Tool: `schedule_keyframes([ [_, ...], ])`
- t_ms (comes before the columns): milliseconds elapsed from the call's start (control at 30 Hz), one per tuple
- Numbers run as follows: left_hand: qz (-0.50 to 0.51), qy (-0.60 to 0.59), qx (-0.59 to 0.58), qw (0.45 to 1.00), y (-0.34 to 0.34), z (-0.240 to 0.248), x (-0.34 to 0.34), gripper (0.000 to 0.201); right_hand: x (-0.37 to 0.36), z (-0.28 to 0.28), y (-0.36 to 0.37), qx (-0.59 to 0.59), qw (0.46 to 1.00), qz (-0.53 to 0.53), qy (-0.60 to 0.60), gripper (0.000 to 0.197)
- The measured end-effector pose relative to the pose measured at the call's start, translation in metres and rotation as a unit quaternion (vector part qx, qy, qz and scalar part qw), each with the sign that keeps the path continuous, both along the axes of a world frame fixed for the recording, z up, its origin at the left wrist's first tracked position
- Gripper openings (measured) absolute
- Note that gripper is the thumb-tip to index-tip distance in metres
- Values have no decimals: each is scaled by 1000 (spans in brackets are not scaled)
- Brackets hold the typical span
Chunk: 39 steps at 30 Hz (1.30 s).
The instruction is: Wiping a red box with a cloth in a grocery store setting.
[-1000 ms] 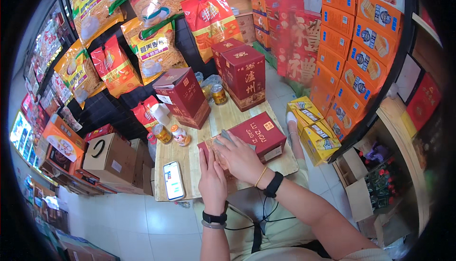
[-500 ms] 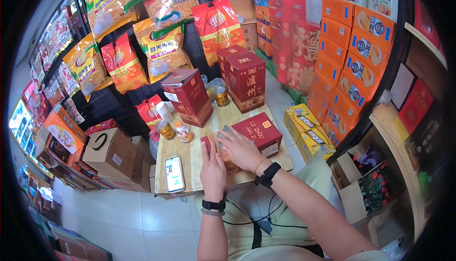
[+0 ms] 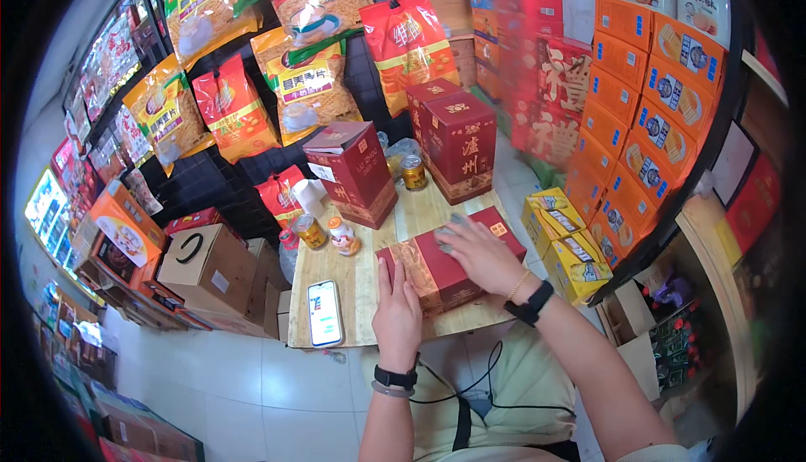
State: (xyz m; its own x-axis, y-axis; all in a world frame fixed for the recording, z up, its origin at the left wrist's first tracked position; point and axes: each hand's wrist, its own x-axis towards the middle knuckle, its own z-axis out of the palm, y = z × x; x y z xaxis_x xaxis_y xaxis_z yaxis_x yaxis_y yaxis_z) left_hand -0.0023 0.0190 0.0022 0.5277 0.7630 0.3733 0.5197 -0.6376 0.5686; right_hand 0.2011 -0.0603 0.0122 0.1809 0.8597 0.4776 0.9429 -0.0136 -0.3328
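— Both of your hands are on the flat red gift box [image 3: 449, 265] at the centre of the frame, and it lies on the small wooden table [image 3: 357, 273]. Your left hand [image 3: 396, 315] rests at its near left end, fingers together and laid flat, clamping nothing.

— And the right?

— Your right hand [image 3: 474, 254] sits on top of the lid, fingers spread wide and pressing down, palm flat, nothing gripped. By my read, you've got the box squared on the table with its lid seated; whether it's fully shut I can't tell, since your palm covers the seam.

— What's left, then?

— Hard to call. Two tall dark-red boxes [image 3: 457, 143] stand untouched upper centre, another red carton [image 3: 353, 172] just left of them, and small jars [image 3: 311, 231] sit beside it. The phone [image 3: 325, 312] lies lit at lower left of the table.

— Anything you can't see?

— The box's far right corner under your wrist, and the table's near edge behind your forearms. The yellow cartons [image 3: 562, 244] to the right look stacked on the floor, though the fisheye bend leaves that unsure.
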Motion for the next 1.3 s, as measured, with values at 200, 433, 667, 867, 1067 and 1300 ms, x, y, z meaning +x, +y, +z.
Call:
schedule_keyframes([
  [200, -7, -3, 3, 1000, -1, 2, -4, 45, 22, 9, -35, 23, 995, -97, 6, 39],
  [433, -8, -4, 17, 1000, -1, -2, -2, 47, -26, -9, 20, 37, 998, -43, 16, 41],
  [667, -4, 8, -22, 1000, -4, 3, -4, 48, -73, 0, 38, 6, 1000, 19, 17, 48],
  [867, -3, 11, -8, 1000, -5, 0, -4, 48, -61, 7, 13, 13, 999, 51, 1, 47],
  [1067, 13, 15, -9, 1000, -6, 3, -6, 47, -35, 14, -29, -8, 999, 31, -15, 43],
  [1300, 5, 3, 33, 999, -2, -1, -5, 46, 1, 5, -32, 17, 997, -75, 3, 39],
])
